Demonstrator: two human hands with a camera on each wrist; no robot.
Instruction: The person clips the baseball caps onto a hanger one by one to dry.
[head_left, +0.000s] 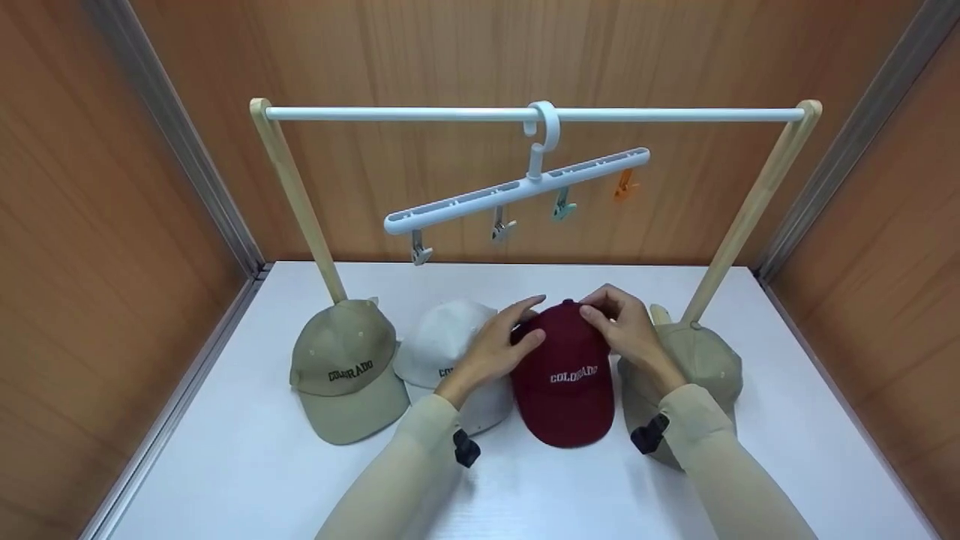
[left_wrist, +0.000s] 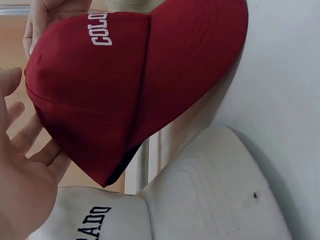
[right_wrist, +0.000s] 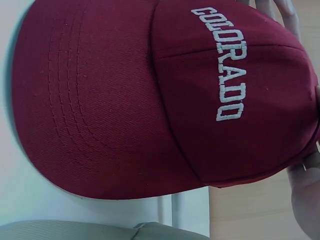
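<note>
1. The white table (head_left: 210, 450) carries four caps; the red cap (head_left: 566, 360) lies a little right of midway between its left and right edges, brim pointing away from the far edge. Whether the cap fully rests there, I cannot tell.
2. Toward the left edge are a khaki cap (head_left: 341, 352) and, between it and the red one, a white cap (head_left: 442, 337). Another olive cap (head_left: 705, 360) sits toward the right edge.
3. Above, a smooth white rod (head_left: 412, 114) spans two pale wooden posts (head_left: 304, 202). From it hangs a slotted, light-blue hanger (head_left: 450, 204), tilted down to the left, bearing two grey clips (head_left: 421, 251), a teal clip (head_left: 562, 206) and an orange clip (head_left: 623, 185).
4. The red cap is woven cloth, with a rounded crown, raised white lettering and curved stitching rows on its brim.
5. The left hand (head_left: 491, 345) is loosely spread, thumb well away from the fingers, which touch the crown's left side.
6. The right hand (head_left: 630, 330) pinches the crown's upper right, thumb in front, fingers bent behind.
7. Both forearms, in beige sleeves (head_left: 405, 472), reach toward the far edge.
</note>
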